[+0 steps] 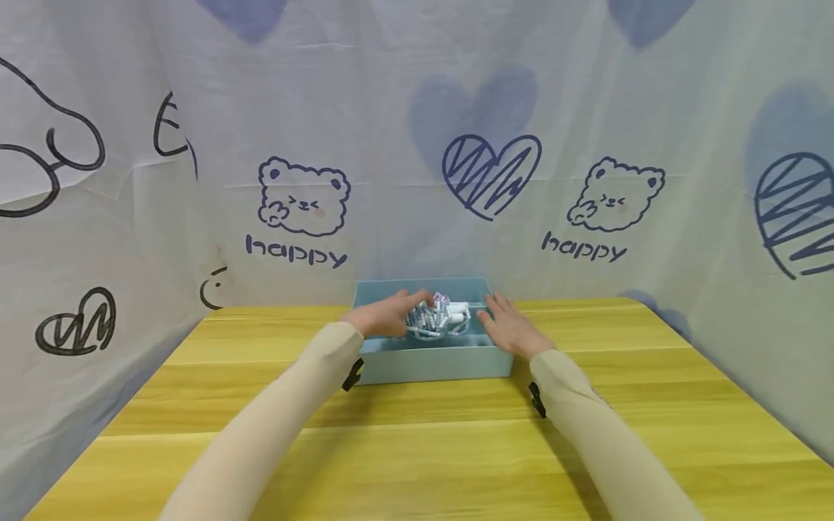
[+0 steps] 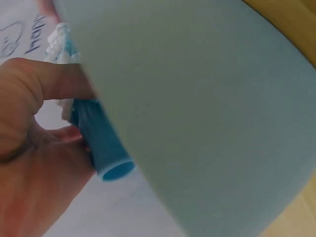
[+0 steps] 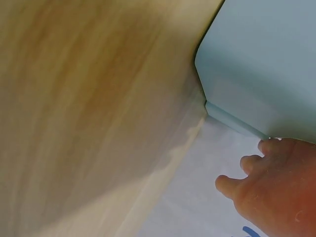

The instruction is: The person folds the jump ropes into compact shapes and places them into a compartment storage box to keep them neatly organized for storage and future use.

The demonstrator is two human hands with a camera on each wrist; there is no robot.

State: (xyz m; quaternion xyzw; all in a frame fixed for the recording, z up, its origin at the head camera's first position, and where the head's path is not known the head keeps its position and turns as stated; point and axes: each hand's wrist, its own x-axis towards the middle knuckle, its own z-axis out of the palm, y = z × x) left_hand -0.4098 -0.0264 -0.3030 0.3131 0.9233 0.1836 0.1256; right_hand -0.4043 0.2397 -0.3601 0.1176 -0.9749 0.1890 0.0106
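Observation:
A light blue open box (image 1: 435, 365) stands on the table. Above or inside it is a bundled beaded jump rope (image 1: 428, 320) in white and blue, with white handles (image 1: 459, 310) on its right side. My left hand (image 1: 386, 315) reaches over the box's left side and grips the bundle. In the left wrist view, thumb and fingers of the left hand (image 2: 42, 113) close around it beside a blue tube-shaped handle (image 2: 104, 143); the box wall covers part of the fingers. My right hand (image 1: 511, 327) lies at the box's right rim, fingers extended (image 3: 228, 185).
The yellow wood-grain table (image 1: 417, 449) stretches around the box. Behind and at both sides hangs a pale curtain (image 1: 391, 145) printed with hearts and bears, close to the box's back edge.

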